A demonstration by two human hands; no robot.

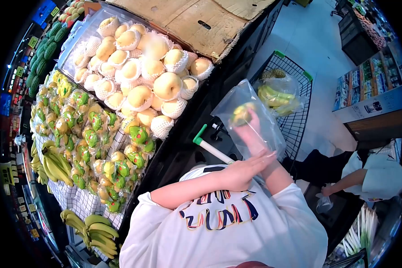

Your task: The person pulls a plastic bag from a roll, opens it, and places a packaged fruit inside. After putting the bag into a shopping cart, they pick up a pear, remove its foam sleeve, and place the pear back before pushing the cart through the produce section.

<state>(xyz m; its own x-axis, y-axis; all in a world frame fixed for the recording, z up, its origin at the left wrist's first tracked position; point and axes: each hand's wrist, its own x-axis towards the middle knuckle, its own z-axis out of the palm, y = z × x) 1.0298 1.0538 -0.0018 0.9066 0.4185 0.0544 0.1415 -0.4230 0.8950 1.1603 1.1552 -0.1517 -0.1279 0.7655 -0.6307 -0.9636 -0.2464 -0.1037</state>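
Note:
My right hand is inside a clear plastic bag, its fingers closed round a yellow-green fruit whose kind I cannot make out through the film. The bag hangs loosely around that hand and wrist. Across my body reaches my left hand, palm down with fingers stretched out, lying against my right wrist by the lower end of the bag. Just beyond the bag is a shopping cart with a bag of bananas and a spiky brownish fruit in it.
Pears in white foam nets fill a display at my left, beside bagged yellow fruits with green labels and bananas. A cardboard sheet lies behind. A green-tipped white handle stands close to me. Another person is at the right.

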